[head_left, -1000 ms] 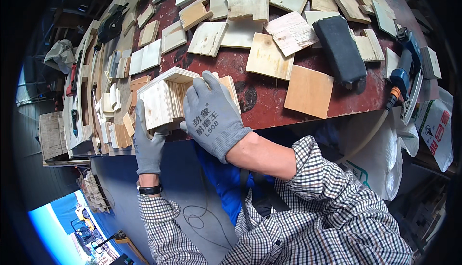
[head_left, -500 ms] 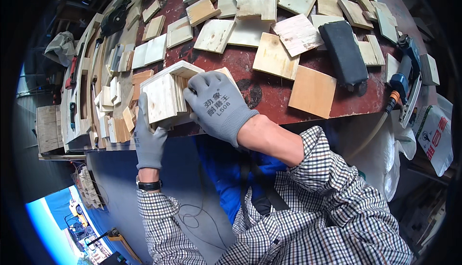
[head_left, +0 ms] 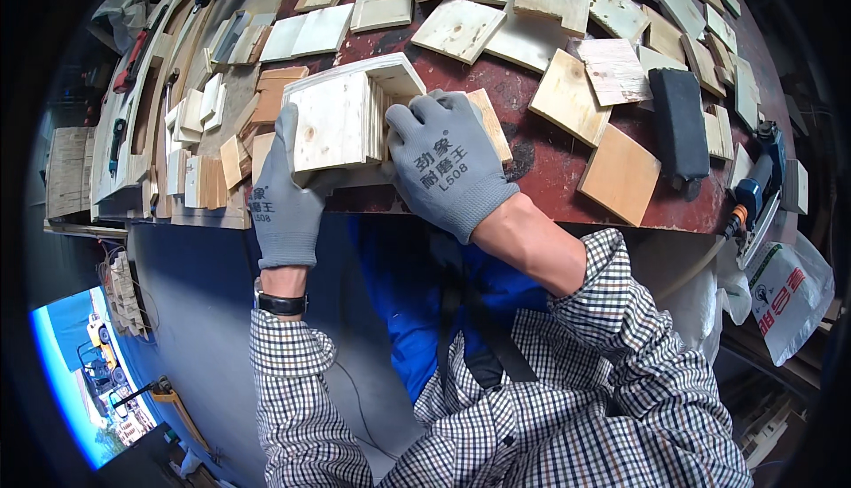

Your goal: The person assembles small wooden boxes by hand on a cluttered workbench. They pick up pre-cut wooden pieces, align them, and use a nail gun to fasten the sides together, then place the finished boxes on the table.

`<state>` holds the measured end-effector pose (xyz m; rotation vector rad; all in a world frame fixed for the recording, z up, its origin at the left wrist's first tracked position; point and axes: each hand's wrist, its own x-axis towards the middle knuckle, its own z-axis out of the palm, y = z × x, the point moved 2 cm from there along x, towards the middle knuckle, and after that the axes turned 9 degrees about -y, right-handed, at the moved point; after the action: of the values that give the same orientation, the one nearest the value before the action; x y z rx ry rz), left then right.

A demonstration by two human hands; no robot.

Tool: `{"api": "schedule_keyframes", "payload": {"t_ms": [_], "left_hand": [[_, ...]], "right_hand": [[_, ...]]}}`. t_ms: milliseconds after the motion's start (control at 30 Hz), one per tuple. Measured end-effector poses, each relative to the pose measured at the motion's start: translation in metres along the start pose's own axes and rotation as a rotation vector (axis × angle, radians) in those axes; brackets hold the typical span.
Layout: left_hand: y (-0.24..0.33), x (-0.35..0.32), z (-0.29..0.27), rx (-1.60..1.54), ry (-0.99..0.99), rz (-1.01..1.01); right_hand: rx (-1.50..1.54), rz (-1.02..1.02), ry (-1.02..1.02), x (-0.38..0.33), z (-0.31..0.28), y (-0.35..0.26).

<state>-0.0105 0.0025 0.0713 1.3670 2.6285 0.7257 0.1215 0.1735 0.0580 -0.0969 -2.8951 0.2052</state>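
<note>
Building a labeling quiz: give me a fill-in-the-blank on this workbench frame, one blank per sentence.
1. Both hands wear ___ work gloves.
2. The left hand and right hand press together a stack of wood panels standing on ___.
3. The sanding block lying among the loose panels is ___ in colour.
4. The left wrist carries a black ___.

Missing words: grey; edge; black; watch

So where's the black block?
In the head view, the black block lies on the red table, right of both gloved hands, among loose wood squares near the blue tool.
</note>
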Motion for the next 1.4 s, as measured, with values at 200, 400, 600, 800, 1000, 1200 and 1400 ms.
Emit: {"api": "schedule_keyframes", "payload": {"t_ms": [200, 400, 600, 800, 1000, 1200, 1400], "left_hand": [[-0.003, 0.004, -0.001, 0.059, 0.044, 0.015], [-0.001, -0.001, -0.002, 0.062, 0.030, -0.056], [0.018, -0.024, 0.008, 0.107, 0.039, -0.161], [0.015, -0.028, 0.008, 0.101, 0.034, -0.141], [0.008, -0.027, 0.014, 0.175, 0.025, -0.131], [0.011, -0.026, 0.009, 0.146, 0.008, -0.141], [0.012, -0.027, 0.010, 0.167, 0.023, -0.141]], "right_hand": [[-0.011, -0.004, 0.022, 0.001, 0.005, -0.001], [0.104, 0.026, -0.013, 0.005, 0.001, 0.003], [0.042, 0.017, -0.180, 0.003, -0.023, 0.012], [-0.150, -0.049, -0.196, 0.015, -0.019, 0.003], [-0.115, -0.093, -0.165, 0.011, -0.011, 0.006], [-0.042, -0.115, -0.054, 0.010, -0.006, 0.010], [-0.033, -0.111, -0.036, 0.009, -0.005, 0.011]]}}
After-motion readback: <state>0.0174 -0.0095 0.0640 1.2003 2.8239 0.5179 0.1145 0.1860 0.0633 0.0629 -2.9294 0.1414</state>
